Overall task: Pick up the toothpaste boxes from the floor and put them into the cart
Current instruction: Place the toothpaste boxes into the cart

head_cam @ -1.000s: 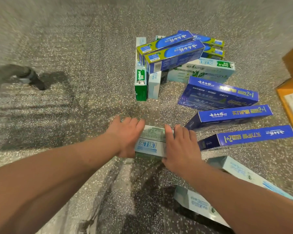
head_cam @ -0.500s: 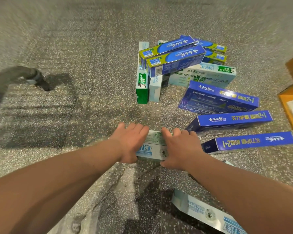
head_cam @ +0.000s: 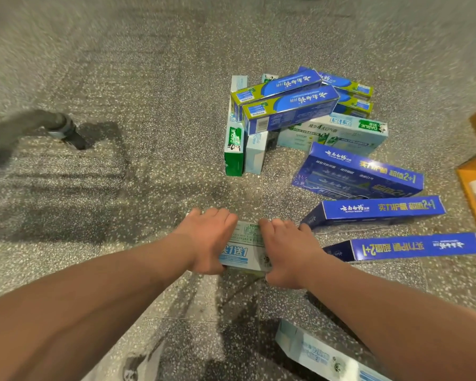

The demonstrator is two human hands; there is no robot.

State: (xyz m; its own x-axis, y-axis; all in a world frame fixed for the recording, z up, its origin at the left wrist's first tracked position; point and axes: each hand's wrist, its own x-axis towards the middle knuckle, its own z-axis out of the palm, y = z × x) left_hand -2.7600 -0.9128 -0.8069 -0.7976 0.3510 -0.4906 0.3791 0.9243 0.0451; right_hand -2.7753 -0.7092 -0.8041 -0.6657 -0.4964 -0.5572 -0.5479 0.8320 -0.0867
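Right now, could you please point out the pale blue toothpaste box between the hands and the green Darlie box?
Pale blue toothpaste box (head_cam: 243, 251): head view, printed top face.
Green Darlie toothpaste box (head_cam: 234, 152): head view, middle of its green face.

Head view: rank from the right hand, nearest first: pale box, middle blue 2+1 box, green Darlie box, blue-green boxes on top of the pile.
1. pale box: gripped by the right hand, on its left side.
2. middle blue 2+1 box: its end just right of the fingers.
3. green Darlie box: ahead, slightly left.
4. blue-green boxes: stacked on others, farthest ahead.
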